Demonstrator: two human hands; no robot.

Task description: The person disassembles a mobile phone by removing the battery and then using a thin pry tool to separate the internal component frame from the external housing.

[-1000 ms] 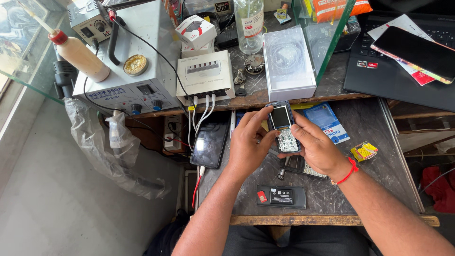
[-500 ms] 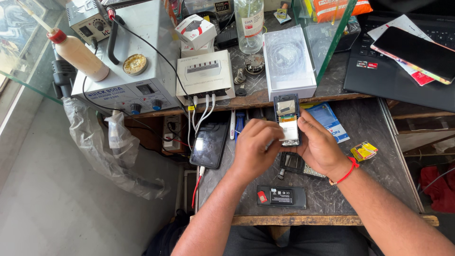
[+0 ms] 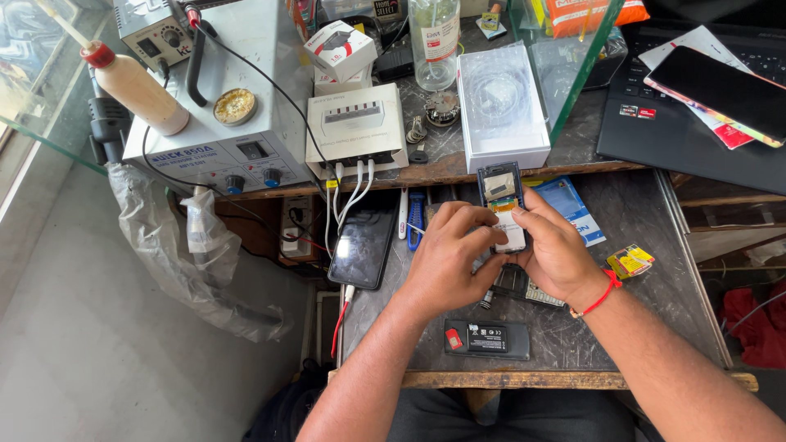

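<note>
Both hands hold a small opened phone (image 3: 502,200) upright over the dark worktop (image 3: 655,245), its circuit board showing. My left hand (image 3: 449,255) grips its left side, fingers curled on its lower part. My right hand (image 3: 554,250), with a red thread at the wrist, grips the right side, thumb pressing the lower front. Under my hands lies a keypad part (image 3: 524,286). A black back cover (image 3: 486,338) rests near the front edge.
A black smartphone (image 3: 363,245) on a cable lies left of my hands. A soldering station (image 3: 237,90), a white charger box (image 3: 357,124), a white carton (image 3: 499,106) and a laptop (image 3: 696,115) stand behind. A yellow packet (image 3: 630,261) lies to the right.
The phone was turned from lying low with its keypad showing to held upright with its board facing me. My hands closed in around its lower part.
</note>
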